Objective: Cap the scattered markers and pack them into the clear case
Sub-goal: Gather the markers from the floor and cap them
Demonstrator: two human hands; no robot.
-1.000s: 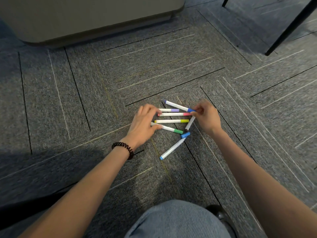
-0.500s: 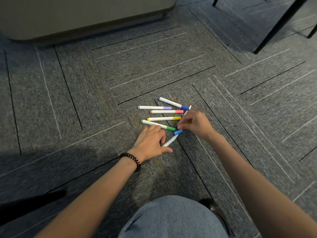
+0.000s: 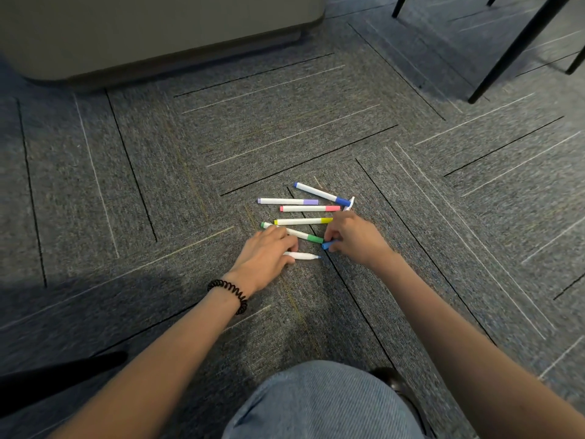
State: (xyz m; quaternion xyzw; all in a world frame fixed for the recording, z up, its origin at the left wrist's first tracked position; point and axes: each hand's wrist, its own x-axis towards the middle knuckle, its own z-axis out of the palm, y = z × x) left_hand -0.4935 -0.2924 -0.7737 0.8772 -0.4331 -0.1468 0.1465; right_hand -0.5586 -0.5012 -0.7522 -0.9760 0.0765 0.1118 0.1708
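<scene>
On the grey carpet floor [image 3: 158, 185], the left hand [image 3: 266, 255] has its grip curled over the back end of an uncapped marker [image 3: 304, 256], whose blue tip points toward the right hand [image 3: 354, 239]. That hand's grip pinches a blue cap [image 3: 327, 245] just beside the tip, apart from it. Beyond the hands lie capped markers, close together: a green marker [image 3: 304, 235] touching the left fingers, then a yellow marker [image 3: 300, 221], a pink marker [image 3: 310, 208], a purple marker [image 3: 285, 201] and a dark blue marker [image 3: 319, 193]. A coiled black band [image 3: 231, 293] circles the left wrist.
</scene>
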